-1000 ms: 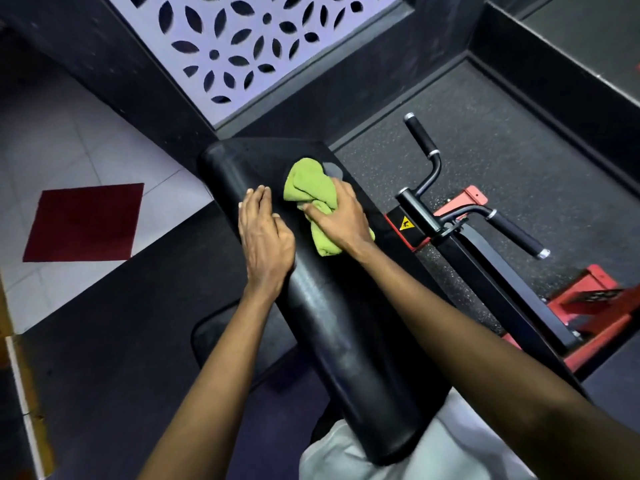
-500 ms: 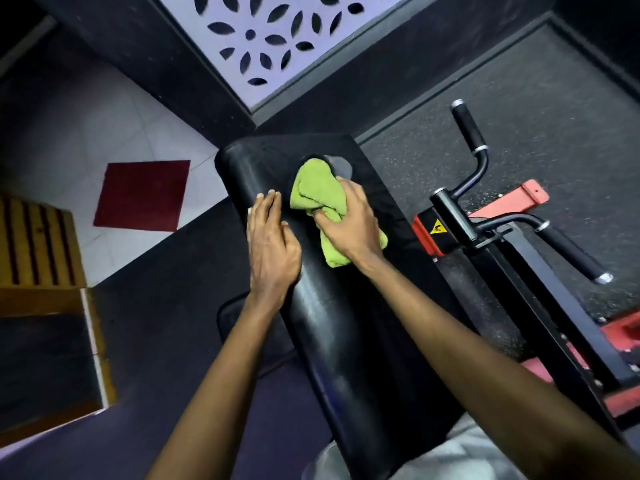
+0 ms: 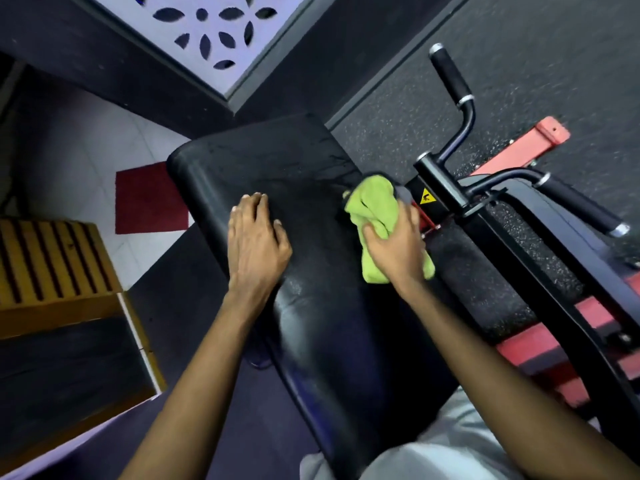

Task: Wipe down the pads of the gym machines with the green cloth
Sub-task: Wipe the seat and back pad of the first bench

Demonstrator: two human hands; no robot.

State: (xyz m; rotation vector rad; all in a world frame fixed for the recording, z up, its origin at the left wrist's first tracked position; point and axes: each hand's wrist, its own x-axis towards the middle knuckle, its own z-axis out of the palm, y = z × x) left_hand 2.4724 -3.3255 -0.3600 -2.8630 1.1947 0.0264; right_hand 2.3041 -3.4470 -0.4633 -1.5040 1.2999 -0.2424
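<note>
On black pad (image 3: 304,188), head view (only view): R hand (image 3: 396,247) w/ green cloth (image 3: 375,216) now at pad's right edge, just beside the yellow warning sticker (image 3: 425,196) on machine frame. A sec ago cloth sat near pad's upper middle; it's been swept sideways to the right edge. R fingers curled down over bunched cloth, pressing it to pad; cloth ends stick out above and below the hand. L hand (image 3: 258,237) flat on pad, fingers loosely together, palm down, holding nothing — bracing only. It sits about same spot on pad as before.

Cam has also shifted: wooden box (image 3: 52,265) w/ dark stripes now fully visible at left, red floor tile (image 3: 149,199) partly behind pad.

Meaning, my read: upper-middle strip covered by one cross stroke; edge reached, so stroke is ending. Lower pad toward body likely not yet wiped; faint sheen there, can't tell if damp. Handles (image 3: 450,74) right of pad, untouched.
</note>
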